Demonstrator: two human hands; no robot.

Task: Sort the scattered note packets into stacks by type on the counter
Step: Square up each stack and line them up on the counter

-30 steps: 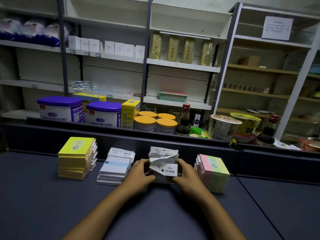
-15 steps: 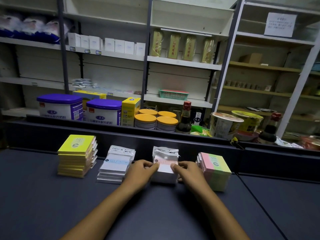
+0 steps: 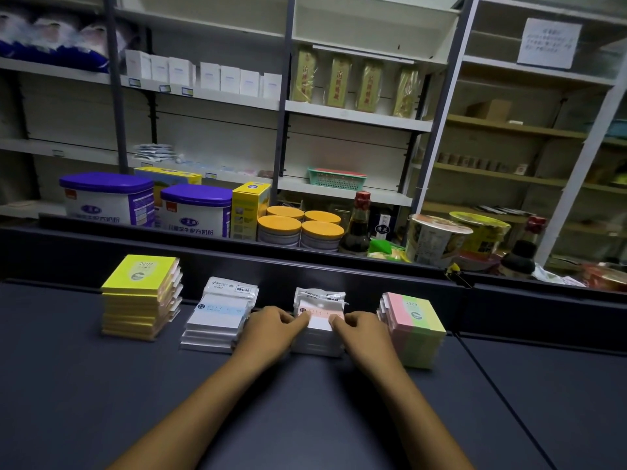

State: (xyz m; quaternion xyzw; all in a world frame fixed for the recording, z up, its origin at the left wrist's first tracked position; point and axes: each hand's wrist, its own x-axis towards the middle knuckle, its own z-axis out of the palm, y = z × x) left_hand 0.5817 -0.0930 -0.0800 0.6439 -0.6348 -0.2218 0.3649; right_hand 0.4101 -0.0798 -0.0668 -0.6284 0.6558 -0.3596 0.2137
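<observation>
4 stacks line the far edge of the dark bench (image 3: 101, 401). Both hands grip the pink-labelled packet stack (image 3: 319, 329), third from left: the left hand (image 3: 271, 330) and right hand (image 3: 364, 334) curl their fingers over its top packet from either side, thumbs near its middle.

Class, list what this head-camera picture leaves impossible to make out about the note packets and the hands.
- Head view: the small print on the pink-labelled stack is too small, and partly covered by the left hand and right hand.
- The packet count in that stack is hidden by both hands.
- The notice on the shelving is blurred.
- The elbows are cut off by the bottom edge.
</observation>
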